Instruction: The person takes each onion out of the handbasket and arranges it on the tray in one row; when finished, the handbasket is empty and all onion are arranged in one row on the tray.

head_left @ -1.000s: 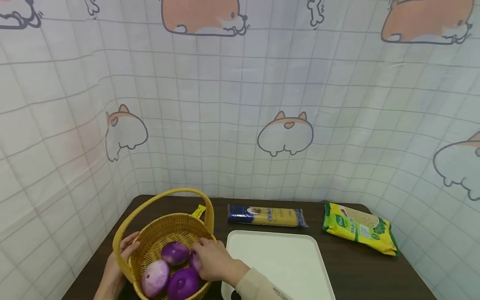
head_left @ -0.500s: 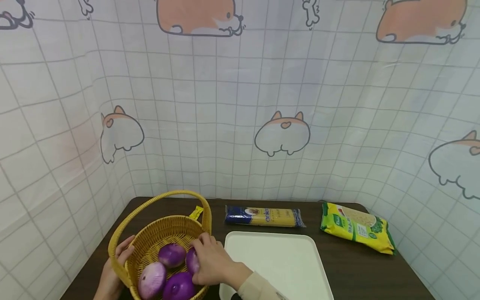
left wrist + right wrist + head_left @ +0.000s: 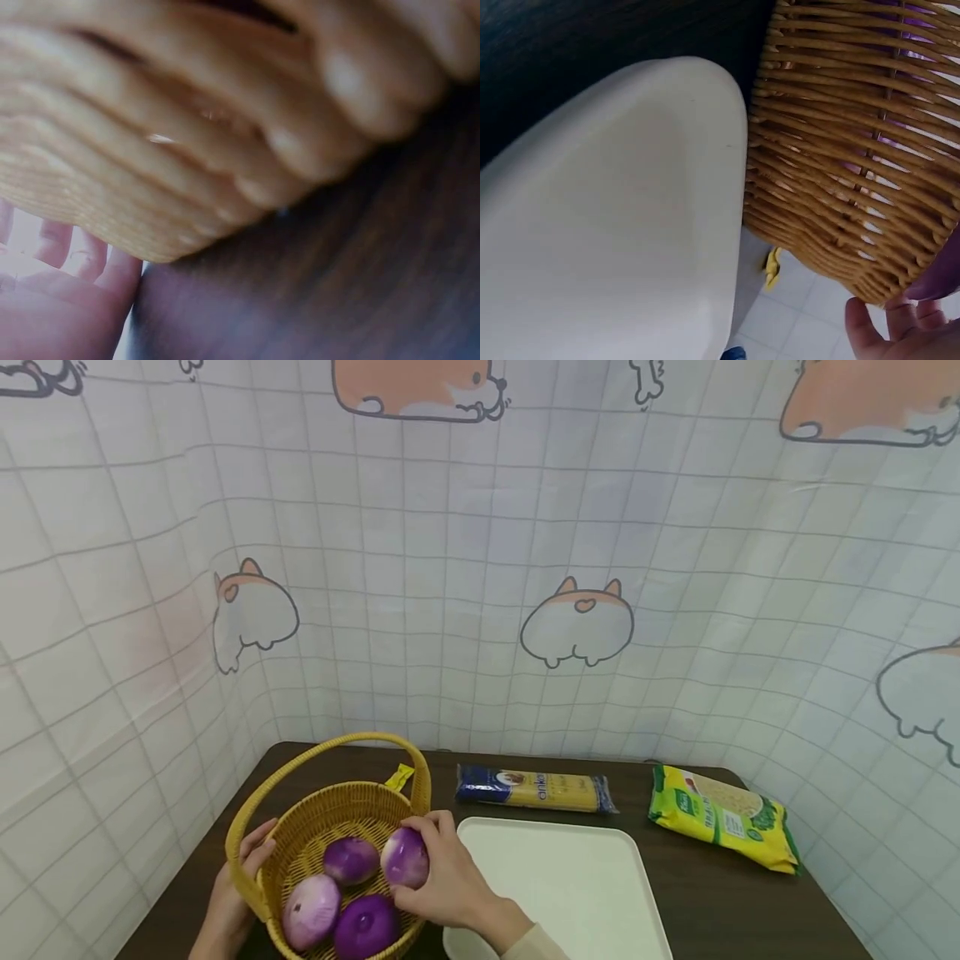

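Observation:
My right hand (image 3: 453,877) grips a purple onion (image 3: 405,857) between thumb and fingers, raised at the right rim of a yellow wicker basket (image 3: 333,802). Inside the basket lie three more onions: a dark purple one (image 3: 351,860) at the back, a paler one (image 3: 311,912) at the left and a deep purple one (image 3: 366,927) in front. My left hand (image 3: 231,893) holds the basket's left rim beside the handle. In the left wrist view its fingertips are hidden behind the weave (image 3: 150,135). The right wrist view catches only the held onion's edge (image 3: 937,274) above the fingers.
Right of the basket, close against it, lies a white tray (image 3: 555,877). Behind the tray is a blue and yellow pasta packet (image 3: 536,789). A yellow-green food bag (image 3: 723,818) lies at the far right, and a small yellow packet (image 3: 400,777) behind the basket.
My right hand has lifted its onion from among the others up to the basket's right rim. My left hand has kept its place on the rim. The head view has shifted slightly.

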